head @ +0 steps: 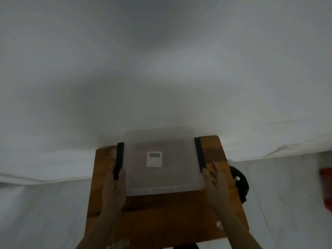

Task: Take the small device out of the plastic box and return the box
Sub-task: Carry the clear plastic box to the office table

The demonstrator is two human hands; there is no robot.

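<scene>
A clear plastic box (179,188) with its lid on sits at the far end of a small wooden table (161,216). Through the lid I see the small white device (154,159) with a dark screen, lying flat in the middle. A black latch runs down each side of the box: left latch (119,159), right latch (199,153). My left hand (115,187) grips the near end of the left latch. My right hand (214,180) is by the near end of the right latch, thumb against the box's corner, fingers stretched out and apart.
The table stands against a white wall (161,69). A black round object (239,180) lies on the pale floor just right of the table. A red object (327,187) is at the right edge of view. The picture is blurred.
</scene>
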